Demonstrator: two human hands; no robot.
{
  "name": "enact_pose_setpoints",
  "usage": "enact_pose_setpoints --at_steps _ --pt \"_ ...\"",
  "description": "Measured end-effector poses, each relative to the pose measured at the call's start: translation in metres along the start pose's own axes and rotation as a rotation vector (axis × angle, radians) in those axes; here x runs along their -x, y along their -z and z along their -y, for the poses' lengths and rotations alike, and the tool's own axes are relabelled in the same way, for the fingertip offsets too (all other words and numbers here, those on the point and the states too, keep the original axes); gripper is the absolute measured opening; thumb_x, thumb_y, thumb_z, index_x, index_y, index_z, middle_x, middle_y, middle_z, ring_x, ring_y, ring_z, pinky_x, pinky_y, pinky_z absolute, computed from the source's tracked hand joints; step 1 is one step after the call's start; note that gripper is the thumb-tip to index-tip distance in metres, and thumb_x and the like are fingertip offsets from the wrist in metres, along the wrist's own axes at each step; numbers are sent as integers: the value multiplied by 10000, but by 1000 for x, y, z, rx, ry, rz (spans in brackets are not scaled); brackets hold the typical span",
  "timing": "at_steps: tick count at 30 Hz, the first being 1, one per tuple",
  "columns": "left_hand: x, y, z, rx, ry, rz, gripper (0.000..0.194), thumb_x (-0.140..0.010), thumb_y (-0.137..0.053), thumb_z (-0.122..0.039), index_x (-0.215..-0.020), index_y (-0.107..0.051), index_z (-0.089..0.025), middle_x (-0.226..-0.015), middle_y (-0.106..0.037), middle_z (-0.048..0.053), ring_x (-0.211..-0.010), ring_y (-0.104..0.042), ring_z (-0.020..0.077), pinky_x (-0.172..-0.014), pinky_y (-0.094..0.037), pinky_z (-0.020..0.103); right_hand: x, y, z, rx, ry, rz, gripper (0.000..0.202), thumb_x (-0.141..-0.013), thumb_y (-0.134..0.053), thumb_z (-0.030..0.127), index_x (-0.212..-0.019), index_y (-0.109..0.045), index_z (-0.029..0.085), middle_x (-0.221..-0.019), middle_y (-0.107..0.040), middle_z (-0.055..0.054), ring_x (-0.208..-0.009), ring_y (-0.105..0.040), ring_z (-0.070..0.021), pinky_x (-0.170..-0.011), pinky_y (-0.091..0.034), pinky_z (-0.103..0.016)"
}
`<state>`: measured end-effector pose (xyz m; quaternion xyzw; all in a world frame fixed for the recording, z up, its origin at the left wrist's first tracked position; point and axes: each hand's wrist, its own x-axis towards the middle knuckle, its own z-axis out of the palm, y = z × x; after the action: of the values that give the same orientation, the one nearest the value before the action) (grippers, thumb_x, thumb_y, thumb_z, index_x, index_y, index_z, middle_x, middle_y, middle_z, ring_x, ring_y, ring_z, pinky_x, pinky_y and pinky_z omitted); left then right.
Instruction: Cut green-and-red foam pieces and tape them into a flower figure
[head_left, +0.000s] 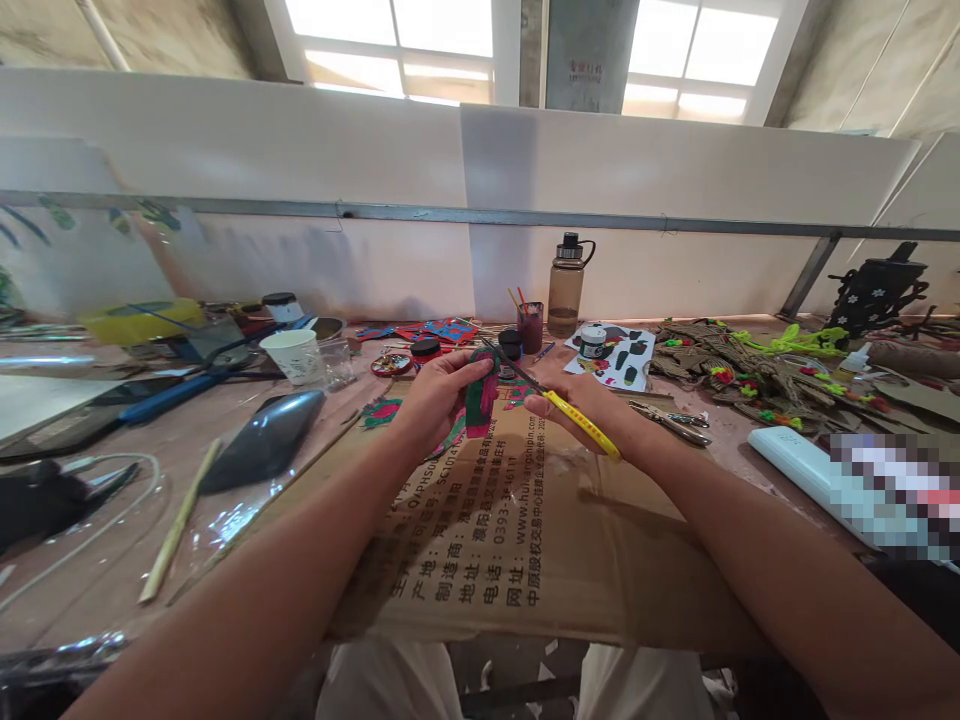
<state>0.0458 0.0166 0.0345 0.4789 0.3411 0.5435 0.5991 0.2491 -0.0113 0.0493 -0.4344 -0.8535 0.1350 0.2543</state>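
Between the thumb and fingers of my left hand [445, 392] is a painted piece [481, 398], green with a magenta edge, held upright above the cardboard sheet [585, 560]. My right hand [570, 408] grips yellow-handled scissors [581, 425]. Their dark blades point up and left, reaching the upper right side of the painted piece. Whether the blades touch it, I cannot tell. More green and pink painted scraps lie on the cardboard beneath and beside my hands, partly covered by them.
Beyond my hands stand small paint jars [425, 352], a brush cup [530, 328] and a brown water bottle [567, 285]. Pliers [671, 420] and a white power strip [810, 485] lie right, near piled brown strips [735, 365]. A paper cup [291, 355] and blue-handled tool [176, 395] are left.
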Motion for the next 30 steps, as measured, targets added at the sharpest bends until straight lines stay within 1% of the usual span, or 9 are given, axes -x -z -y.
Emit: enact_pose_setpoints --at_steps 3,9,13,15,17,20,23,26,30 --pt "0 1 0 -10 8 19 237 -689 -819 -257 -856 -710 -129 -765 -741 73 -585 -671 150 -536 -543 229 -1 -2 -3 -8 21 -11 616 -930 -419 699 -805 -673 152 -762 -607 -58 -799 -521 -189 -734 -388 -278" --pt "-1 4 2 -75 9 100 299 -672 -838 -322 -854 -684 -142 -654 -693 32 -501 -608 118 -484 -491 203 0 -7 -10 17 54 -31 643 -946 -388 699 -892 -704 142 -848 -659 -83 -841 -553 -203 -782 -405 -299" --pt "-2 4 1 -113 25 116 289 -664 -838 -336 -804 -667 -150 -637 -692 29 -486 -596 111 -484 -481 201 1 -6 -10 44 50 -34 613 -944 -410 688 -944 -709 153 -884 -670 -96 -893 -577 -227 -830 -410 -313" --pt "-2 3 0 -113 39 112 281 -664 -834 -328 -797 -660 -153 -636 -697 33 -467 -582 107 -465 -466 199 1 -5 -9 54 39 -31 604 -941 -416 688 -922 -702 157 -863 -659 -92 -877 -574 -223 -825 -405 -310" --pt "-2 3 -1 -111 50 107 272 -663 -829 -314 -798 -658 -152 -626 -695 31 -456 -575 104 -459 -462 198 1 -4 -9 70 43 -24 617 -947 -386 694 -854 -678 158 -818 -629 -81 -825 -547 -207 -789 -393 -304" --pt "-3 3 -3 -114 76 84 254 -659 -821 -287 -789 -653 -149 -607 -687 27 -450 -574 101 -470 -470 198 0 -3 -8 98 65 -11 665 -951 -298 723 -720 -579 166 -735 -543 -47 -724 -454 -167 -706 -355 -288" --pt "-3 5 -4 -132 104 57 236 -664 -810 -275 -777 -646 -148 -598 -684 30 -448 -575 104 -476 -473 202 -1 -3 -8 90 77 -13 695 -931 -239 767 -673 -497 175 -710 -476 -26 -696 -392 -149 -673 -323 -279" --pt "-3 7 -5 -153 114 64 229 -668 -804 -275 -776 -646 -149 -596 -683 32 -447 -575 106 -467 -459 200 -2 -4 -9 67 93 -38 718 -912 -237 794 -685 -514 171 -750 -489 -42 -737 -408 -163 -692 -333 -285" --pt "-3 8 -6 -159 110 79 246 -656 -813 -284 -786 -656 -148 -590 -678 25 -435 -556 95 -459 -442 192 -2 -5 -10 72 75 -33 702 -925 -309 762 -712 -595 158 -732 -529 -49 -719 -432 -168 -692 -354 -292"
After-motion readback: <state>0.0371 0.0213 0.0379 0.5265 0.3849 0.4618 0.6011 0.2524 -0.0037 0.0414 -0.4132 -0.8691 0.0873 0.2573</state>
